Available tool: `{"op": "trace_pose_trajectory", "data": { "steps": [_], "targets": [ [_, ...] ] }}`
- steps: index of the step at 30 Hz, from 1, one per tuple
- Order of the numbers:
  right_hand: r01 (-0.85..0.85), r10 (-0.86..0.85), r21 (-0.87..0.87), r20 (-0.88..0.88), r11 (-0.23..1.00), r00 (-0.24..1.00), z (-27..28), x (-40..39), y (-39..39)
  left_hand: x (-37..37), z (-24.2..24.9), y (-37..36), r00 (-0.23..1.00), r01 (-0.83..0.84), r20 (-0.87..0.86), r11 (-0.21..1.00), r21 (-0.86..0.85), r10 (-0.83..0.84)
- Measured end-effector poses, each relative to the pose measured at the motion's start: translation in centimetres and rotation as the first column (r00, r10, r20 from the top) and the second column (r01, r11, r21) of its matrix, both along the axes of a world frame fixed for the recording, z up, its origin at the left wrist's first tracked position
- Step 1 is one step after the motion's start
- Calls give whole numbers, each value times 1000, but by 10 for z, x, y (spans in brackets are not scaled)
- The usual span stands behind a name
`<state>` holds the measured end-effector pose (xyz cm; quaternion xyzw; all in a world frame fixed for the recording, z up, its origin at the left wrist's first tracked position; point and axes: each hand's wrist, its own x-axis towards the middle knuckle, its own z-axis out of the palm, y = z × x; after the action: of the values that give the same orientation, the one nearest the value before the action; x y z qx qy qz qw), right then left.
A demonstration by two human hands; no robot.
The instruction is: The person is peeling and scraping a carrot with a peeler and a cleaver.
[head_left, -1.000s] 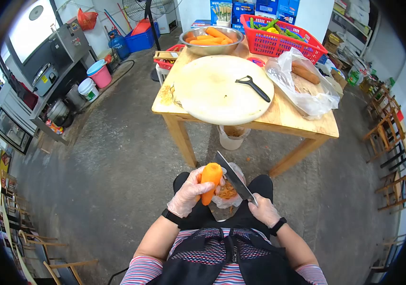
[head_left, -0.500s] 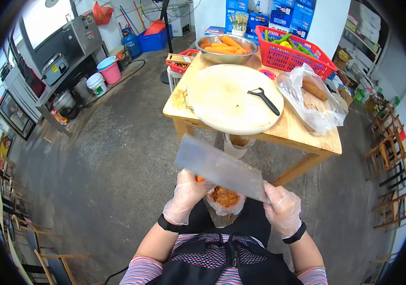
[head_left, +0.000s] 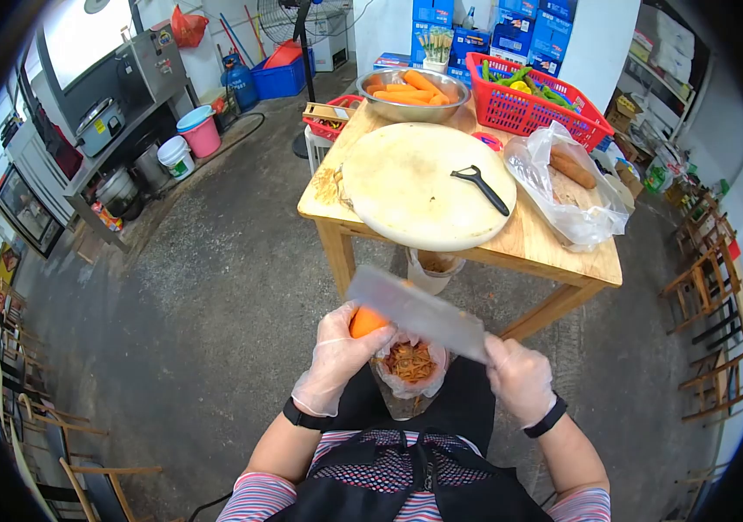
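Even, bright indoor light; strong fisheye view.
Black vignette rings the frame, edges bend; cleaver [head_left: 415, 311] blade motion-blurred; soft shadow under the table [head_left: 563, 252].

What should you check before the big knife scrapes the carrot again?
1. Left hand holds the carrot firmly: ok.
2. Right hand has its grip on the cleaver handle: ok.
3. Gloves on both hands: ok.
4. Peel bag sits under the carrot: ok.
5. Left fingers clear of the blade edge: cannot tell.
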<state>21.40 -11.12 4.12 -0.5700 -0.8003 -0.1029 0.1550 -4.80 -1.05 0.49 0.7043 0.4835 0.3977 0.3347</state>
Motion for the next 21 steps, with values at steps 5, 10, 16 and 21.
{"op": "trace_pose_trajectory", "data": {
  "steps": [5, 10, 16, 21],
  "targets": [
    [119, -138, -105, -192, 987, 972, -14, 17, 10, -7, 4, -1, 960, -15, 273, 980, -196, 69],
    [114, -103, 31, -239, 993, 966, 7, 5, 49, -5, 10, -2, 915, 114, 403, 938, -326, 29],
    [201, -199, 35, -53, 979, 979, 14, 2, 160, -1, 11, -14, 682, 385, 725, 797, -466, 95],
    [191, -189, 89, -37, 977, 981, 6, -1, 218, -17, -2, -4, 378, 515, 762, 565, -645, 526]
  ]
}}
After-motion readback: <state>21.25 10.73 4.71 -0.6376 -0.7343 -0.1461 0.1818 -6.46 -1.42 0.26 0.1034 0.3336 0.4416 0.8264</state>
